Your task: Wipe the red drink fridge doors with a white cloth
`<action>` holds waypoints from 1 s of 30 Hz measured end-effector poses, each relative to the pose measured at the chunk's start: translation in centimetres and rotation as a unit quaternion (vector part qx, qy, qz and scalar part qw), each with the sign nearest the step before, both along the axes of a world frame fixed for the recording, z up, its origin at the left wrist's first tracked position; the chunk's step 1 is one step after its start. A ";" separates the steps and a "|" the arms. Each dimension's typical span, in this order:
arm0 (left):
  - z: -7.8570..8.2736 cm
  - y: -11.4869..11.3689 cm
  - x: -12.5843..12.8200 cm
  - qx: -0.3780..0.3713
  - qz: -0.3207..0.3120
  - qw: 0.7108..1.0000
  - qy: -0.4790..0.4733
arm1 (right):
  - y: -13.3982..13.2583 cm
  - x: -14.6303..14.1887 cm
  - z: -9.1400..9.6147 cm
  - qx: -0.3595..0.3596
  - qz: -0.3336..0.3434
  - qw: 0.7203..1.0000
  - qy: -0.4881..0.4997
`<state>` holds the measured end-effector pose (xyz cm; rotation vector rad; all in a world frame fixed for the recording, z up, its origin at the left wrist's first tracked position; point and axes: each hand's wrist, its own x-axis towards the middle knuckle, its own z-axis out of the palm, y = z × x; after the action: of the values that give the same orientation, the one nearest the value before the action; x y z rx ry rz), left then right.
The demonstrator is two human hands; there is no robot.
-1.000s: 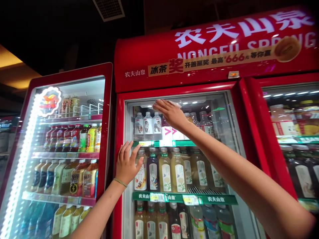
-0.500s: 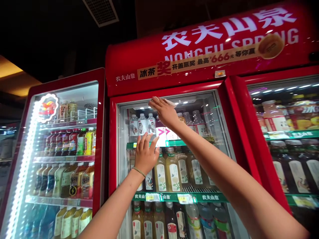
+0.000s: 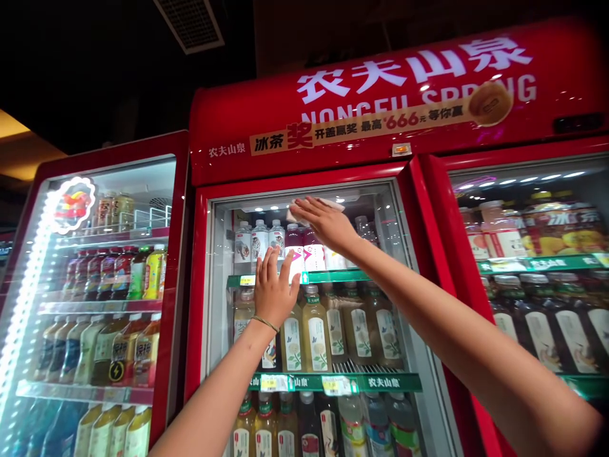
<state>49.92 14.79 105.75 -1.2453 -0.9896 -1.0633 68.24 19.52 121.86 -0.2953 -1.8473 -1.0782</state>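
Observation:
My right hand (image 3: 328, 222) lies stretched across a pale cloth (image 3: 330, 204) and holds it flat near the top of the middle fridge's glass door (image 3: 221, 254). The cloth's edge shows above the fingers; the rest is hidden under the palm. Lower and to the left, my left hand (image 3: 276, 289) has its fingers spread at the same glass, with nothing in it. A thin band (image 3: 265, 324) circles the left wrist. Behind the pane stand clear tiger-label bottles (image 3: 259, 241) and, a shelf down, yellowish tea bottles (image 3: 316, 330).
The red door frame (image 3: 195, 304) surrounds the glass, under a red lit sign (image 3: 413, 70). Another drinks fridge (image 3: 171, 285) stands at left, and a second red door (image 3: 440, 209) adjoins at right. A ceiling vent (image 3: 190, 22) is overhead.
My right hand and the cloth have moved a short way right across the glass. My left hand stays spread at nearly the same spot. The view has shifted slightly.

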 end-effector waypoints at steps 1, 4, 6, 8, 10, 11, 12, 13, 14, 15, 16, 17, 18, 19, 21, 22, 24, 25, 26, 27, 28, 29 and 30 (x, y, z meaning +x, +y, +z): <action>-0.1 0.1 -0.1 0.003 0.002 1.000 0.002 | 0.2 0.6 0.4 0.005 -0.001 1.000 0.010; -0.2 0.1 -0.3 0.011 0.006 1.000 0.007 | 0.5 1.6 1.1 0.020 -0.001 0.998 0.063; -0.2 0.1 -0.3 0.011 0.006 1.000 0.008 | 0.5 1.8 0.7 0.031 -0.002 0.996 0.079; -0.2 0.1 -0.2 0.010 0.006 1.000 0.008 | 0.5 2.2 -0.1 0.041 -0.006 0.996 0.082; -0.2 0.1 -0.2 0.009 0.006 1.000 0.006 | 0.6 3.0 -0.6 0.048 -0.013 0.994 0.098; -0.2 0.1 -0.1 0.009 0.005 1.000 0.006 | 0.8 3.4 -0.5 0.049 -0.014 0.992 0.117; -0.3 0.1 -0.1 0.009 0.003 1.000 0.005 | 1.0 3.8 -0.2 0.050 -0.012 0.989 0.139; -0.3 0.1 -0.1 0.010 0.002 1.000 0.005 | 1.2 4.0 0.3 0.049 -0.007 0.986 0.161; -0.3 0.1 -0.1 0.011 0.002 1.000 0.003 | 1.4 4.0 0.7 0.048 0.001 0.982 0.183; -0.3 0.1 -0.1 0.013 0.002 1.000 0.002 | 1.6 3.9 1.1 0.046 0.010 0.978 0.201; -0.3 0.1 -0.1 0.015 0.004 1.000 0.002 | 1.7 3.6 1.3 0.045 0.019 0.976 0.213; -0.3 0.2 -0.1 0.016 0.006 1.000 0.001 | 1.8 3.2 1.3 0.045 0.024 0.975 0.216; -0.3 0.2 -0.1 0.016 0.008 1.000 0.001 | 1.8 3.0 1.1 0.046 0.027 0.977 0.209; -0.4 0.3 -0.1 0.015 0.009 1.000 0.001 | 1.7 3.0 0.7 0.048 0.025 0.981 0.189; -0.4 0.3 0.0 0.012 0.007 1.000 0.000 | 1.6 3.8 -0.1 0.051 0.012 0.990 0.129; -0.4 0.3 0.0 0.010 0.004 1.000 -0.003 | 1.5 4.6 -0.2 0.048 0.002 0.993 0.106; -0.5 0.3 0.2 0.006 -0.005 1.000 -0.012 | 1.2 6.7 0.0 0.034 -0.022 0.994 0.102; -0.5 0.3 0.2 0.001 -0.013 1.000 -0.016 | 1.0 7.6 0.5 0.025 -0.034 0.992 0.119; -0.5 0.3 0.3 -0.006 -0.021 1.000 -0.021 | 0.8 8.2 1.0 0.017 -0.047 0.989 0.142; -0.5 0.2 0.3 -0.013 -0.031 0.999 -0.024 | 0.6 8.5 1.5 0.011 -0.058 0.985 0.164; -0.5 0.1 0.3 -0.022 -0.042 0.999 -0.027 | 0.4 8.4 1.9 0.005 -0.067 0.981 0.183; -0.5 0.1 0.3 -0.029 -0.051 0.998 -0.029 | 0.2 8.1 2.0 0.002 -0.073 0.978 0.196; -0.4 0.0 0.2 -0.035 -0.060 0.997 -0.030 | 0.1 7.6 1.8 -0.001 -0.076 0.976 0.202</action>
<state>50.14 14.79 105.31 -1.3496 -1.0162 -1.1737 75.86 19.60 123.69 -0.6193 -1.4798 -1.0307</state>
